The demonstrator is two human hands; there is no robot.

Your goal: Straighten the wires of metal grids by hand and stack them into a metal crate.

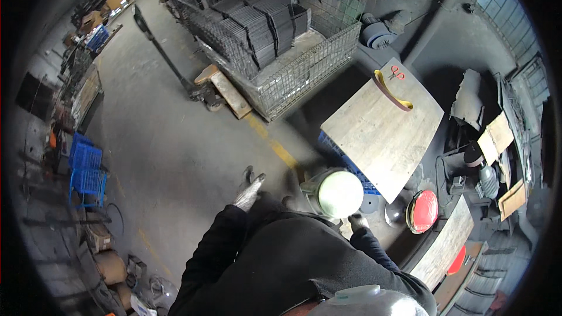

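My left hand (250, 192), in a grey glove with dark fingertips, is held out over the floor. Its fingers are apart and nothing is in it. In front of my body stands a round thing with a smooth pale green top (341, 194), a bucket or a stool; I cannot tell which. My right hand (358, 222), gloved too, is low at the near right edge of that top. Its fingers are partly hidden, so whether it grips the rim is unclear.
A wooden board (386, 126) on blue crates bears red-handled scissors (397, 72) and a yellow-brown belt loop (391, 92). Beyond, a wire cage (310, 70) holds stacked dark sheets beside a pallet jack (193, 89). A red round-topped thing (424, 211) stands right; blue baskets (88, 169) stand left.
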